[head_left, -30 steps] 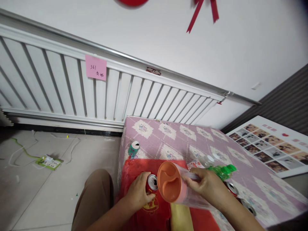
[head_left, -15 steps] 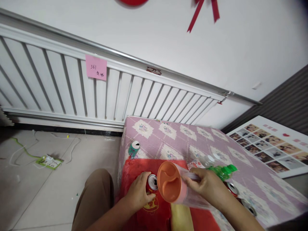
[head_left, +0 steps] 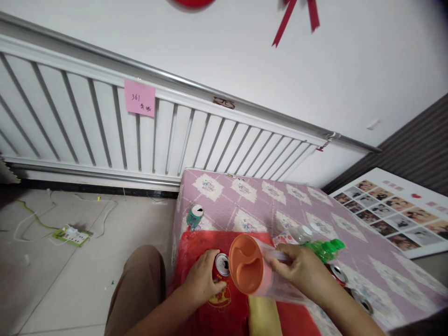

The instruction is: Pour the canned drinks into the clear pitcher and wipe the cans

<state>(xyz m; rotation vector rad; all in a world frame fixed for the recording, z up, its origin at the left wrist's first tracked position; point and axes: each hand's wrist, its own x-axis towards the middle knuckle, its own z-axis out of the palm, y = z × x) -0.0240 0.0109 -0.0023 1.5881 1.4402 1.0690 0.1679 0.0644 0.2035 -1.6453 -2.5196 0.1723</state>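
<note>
My left hand [head_left: 203, 276] is wrapped round a red drink can [head_left: 221, 266] standing on a red cloth [head_left: 196, 240]. My right hand [head_left: 301, 268] grips the handle of a clear plastic pitcher [head_left: 276, 284], tipped on its side with its orange lid [head_left: 246, 265] facing left. The lid's edge is close beside the can's top; whether they touch I cannot tell. Below the pitcher lies a pale yellow, long object [head_left: 264, 317], cut off by the frame's lower edge. A teal can [head_left: 195, 216] with an opened top stands behind the cloth.
Clear bottles [head_left: 301, 233] and green bottles [head_left: 324, 249] lie right of the cloth. Opened cans [head_left: 339, 275] are near my right forearm. The patterned bed [head_left: 241, 205] meets a white radiator [head_left: 168, 135]. A photo board [head_left: 402, 210] leans at right; a power strip [head_left: 72, 235] lies on the floor.
</note>
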